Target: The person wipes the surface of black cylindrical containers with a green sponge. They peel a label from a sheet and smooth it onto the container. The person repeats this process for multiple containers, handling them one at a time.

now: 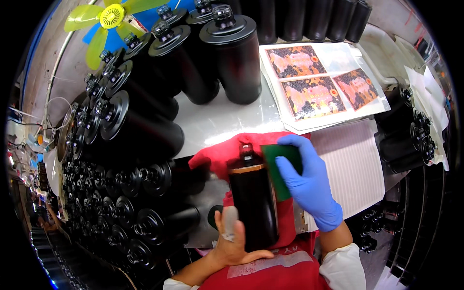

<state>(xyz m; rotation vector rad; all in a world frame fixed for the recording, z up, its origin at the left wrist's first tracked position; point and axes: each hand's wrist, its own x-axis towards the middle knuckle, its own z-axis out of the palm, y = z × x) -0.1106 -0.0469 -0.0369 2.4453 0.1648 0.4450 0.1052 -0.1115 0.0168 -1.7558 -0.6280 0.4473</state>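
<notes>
A dark bottle (252, 193) with a brown shoulder and a small neck lies on a red cloth (220, 152) in front of me, its neck pointing away. My left hand (232, 241), bare with a taped thumb, grips the bottle's bottom end. My right hand (309, 183), in a blue glove, presses a green flat pad (276, 159) against the bottle's right side near the shoulder.
Many black capped bottles (145, 125) are stacked at the left and stand at the back (237, 53). A sheet of colourful labels (319, 87) lies at the back right, a white ribbed mat (353, 164) to the right. A yellow-green fan (111, 19) is at top left.
</notes>
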